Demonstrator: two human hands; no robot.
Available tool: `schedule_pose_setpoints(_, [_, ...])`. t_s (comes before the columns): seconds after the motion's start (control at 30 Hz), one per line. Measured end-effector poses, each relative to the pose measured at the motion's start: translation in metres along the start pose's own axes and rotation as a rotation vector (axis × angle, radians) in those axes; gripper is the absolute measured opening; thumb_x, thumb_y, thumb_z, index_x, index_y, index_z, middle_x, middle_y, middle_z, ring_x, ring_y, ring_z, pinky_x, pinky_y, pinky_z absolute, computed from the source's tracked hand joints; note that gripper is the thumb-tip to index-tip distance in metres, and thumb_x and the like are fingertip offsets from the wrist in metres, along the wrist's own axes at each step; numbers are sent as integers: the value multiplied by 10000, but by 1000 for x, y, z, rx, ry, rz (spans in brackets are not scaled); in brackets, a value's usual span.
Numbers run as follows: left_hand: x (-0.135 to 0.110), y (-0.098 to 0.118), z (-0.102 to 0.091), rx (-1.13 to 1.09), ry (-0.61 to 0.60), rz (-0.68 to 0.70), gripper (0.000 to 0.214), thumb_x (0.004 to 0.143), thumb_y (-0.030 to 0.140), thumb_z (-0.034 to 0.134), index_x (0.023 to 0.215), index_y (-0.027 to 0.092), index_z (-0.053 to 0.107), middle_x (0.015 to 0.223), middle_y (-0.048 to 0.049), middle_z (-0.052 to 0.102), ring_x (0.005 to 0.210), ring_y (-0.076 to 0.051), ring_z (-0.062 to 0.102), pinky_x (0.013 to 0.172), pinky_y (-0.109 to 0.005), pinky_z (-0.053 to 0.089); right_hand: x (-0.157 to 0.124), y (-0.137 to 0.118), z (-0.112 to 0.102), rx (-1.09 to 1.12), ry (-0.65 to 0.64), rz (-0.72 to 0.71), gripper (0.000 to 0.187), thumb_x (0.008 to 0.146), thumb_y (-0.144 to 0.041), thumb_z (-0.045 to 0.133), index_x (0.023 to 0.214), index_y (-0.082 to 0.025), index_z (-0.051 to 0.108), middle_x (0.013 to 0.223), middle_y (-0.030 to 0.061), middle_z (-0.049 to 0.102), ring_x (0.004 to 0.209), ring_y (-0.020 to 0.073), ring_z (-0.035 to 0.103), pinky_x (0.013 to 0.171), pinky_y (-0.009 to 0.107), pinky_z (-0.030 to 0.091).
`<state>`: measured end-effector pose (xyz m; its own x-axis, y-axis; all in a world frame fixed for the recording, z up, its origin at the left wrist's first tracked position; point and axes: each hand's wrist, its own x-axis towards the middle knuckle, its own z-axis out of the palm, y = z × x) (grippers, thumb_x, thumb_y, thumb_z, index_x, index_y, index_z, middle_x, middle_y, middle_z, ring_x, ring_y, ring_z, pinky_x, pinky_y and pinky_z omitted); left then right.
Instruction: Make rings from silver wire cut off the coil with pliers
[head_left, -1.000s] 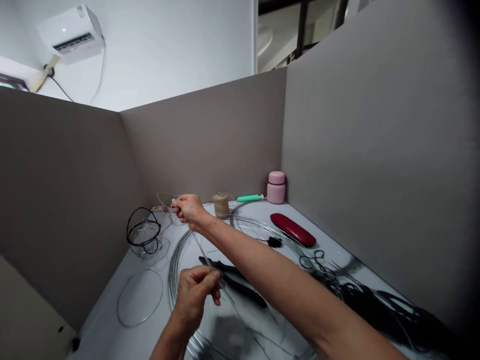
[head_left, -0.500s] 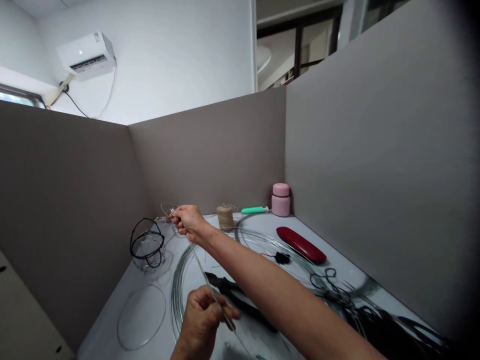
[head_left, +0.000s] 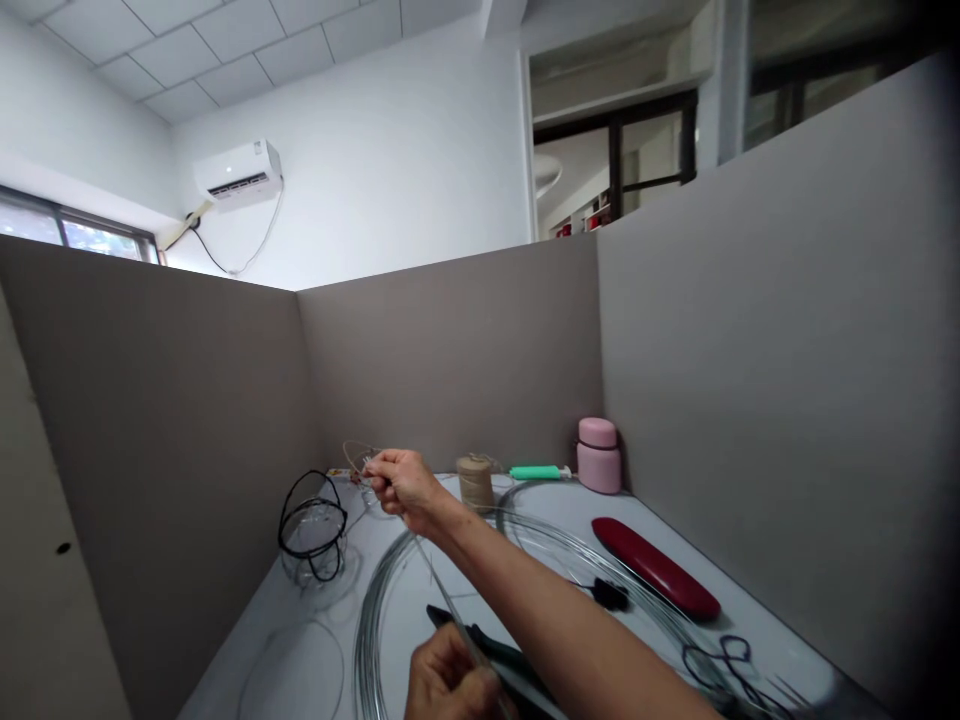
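My left hand (head_left: 452, 675) is at the bottom edge, its fingers closed round a thin, straight, pale wire (head_left: 442, 582). The wire slants up and left to my right hand (head_left: 399, 485), which reaches across with its fingers pinched. A thin loop of tan strand (head_left: 358, 445) shows just beyond the right fingertips, with small pale ends there too blurred to name. Under the wire lie dark-handled pliers (head_left: 491, 650), partly covered by my left hand and right forearm. A large coil of silvery wire (head_left: 367, 635) lies around them on the table.
A black cord coil (head_left: 311, 550) stands left, near a faint wire ring (head_left: 341, 655). Behind are a twine spool (head_left: 475, 485), a green tube (head_left: 536, 472) and a pink jar (head_left: 598, 457). A red case (head_left: 654, 568) and black cord (head_left: 724, 655) lie right. Grey partitions (head_left: 450, 370) enclose the table.
The view has tilted upward, so the table and both hands appear lower. Both hands stay closed on the wire, in much the same places relative to the table.
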<state>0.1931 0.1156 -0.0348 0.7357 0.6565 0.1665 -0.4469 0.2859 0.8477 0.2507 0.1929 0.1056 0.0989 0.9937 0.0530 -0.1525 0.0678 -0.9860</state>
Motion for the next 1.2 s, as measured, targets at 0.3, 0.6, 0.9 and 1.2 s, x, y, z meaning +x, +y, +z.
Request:
schedule_pose_setpoints(0.3, [16, 57, -22, 438, -231, -183, 177, 537, 266, 730, 547, 112, 643, 525, -37, 609, 424, -94, 510, 406, -196, 390, 5, 5, 1, -10, -84, 23, 192, 842, -235, 475, 692, -120, 510, 498, -102, 406, 315, -5, 275, 278, 122, 212])
schedule_pose_setpoints(0.6, [15, 65, -36, 385, -240, -178, 226, 574, 315, 708, 576, 108, 618, 524, -56, 616, 448, -140, 560, 465, -253, 449, 20, 10, 18, -37, -36, 2, 190, 843, -234, 474, 699, -119, 523, 519, -88, 458, 347, 10, 364, 319, 132, 297])
schedule_pose_setpoints(0.9, [6, 57, -56, 338, -161, -124, 236, 582, 315, 704, 583, 95, 618, 521, -76, 626, 453, -155, 575, 449, -247, 442, 28, 22, 27, -247, -35, -38, 225, 856, -232, 417, 690, -135, 535, 552, -27, 569, 442, 69, 530, 450, 202, 442])
schedule_pose_setpoints(1.2, [-8, 51, -89, 228, 62, -6, 236, 593, 304, 693, 598, 103, 569, 507, -52, 613, 448, -129, 562, 436, -214, 424, -63, 74, -82, -730, 199, -93, 135, 694, -276, 528, 745, -173, 599, 715, 47, 614, 684, 188, 565, 603, 294, 417])
